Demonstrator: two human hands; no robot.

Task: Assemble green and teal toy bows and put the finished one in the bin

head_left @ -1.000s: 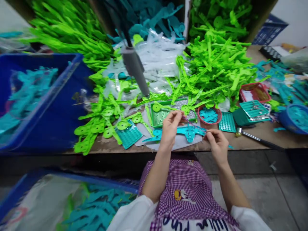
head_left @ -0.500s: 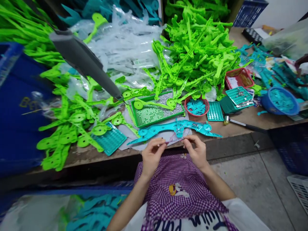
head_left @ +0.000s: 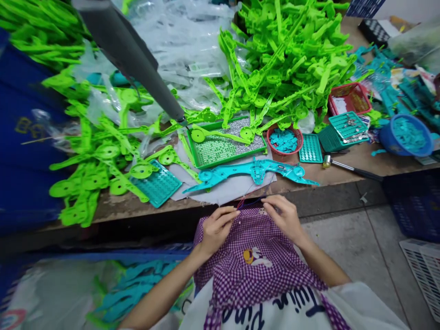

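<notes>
My left hand (head_left: 217, 228) pinches thin red and blue wires (head_left: 244, 202) between thumb and fingertips, just off the table's front edge. Across from it, my right hand (head_left: 284, 218) has thumb and index finger closed at the other side of the same wires. The strands run up to a long turquoise plastic part (head_left: 237, 171), which lies flat on a pale sheet (head_left: 220, 196) with its narrow ends to left and right. Behind that part is a green tray (head_left: 215, 156) of small silvery pieces, a lime-green arm-shaped part (head_left: 220, 137) lying across it.
Lime-green parts (head_left: 285, 59) are heaped behind. A dark grey tool (head_left: 147, 78) hangs at upper left. To the right are a red basket (head_left: 284, 141), teal trays (head_left: 310, 149), a hammer (head_left: 347, 167) and a blue bowl (head_left: 407, 137). A blue bin (head_left: 27, 133) stands left.
Both hands have come down towards the apron, away from the turquoise part, with the wires still between them. The camera view has shifted, so the table appears higher.
</notes>
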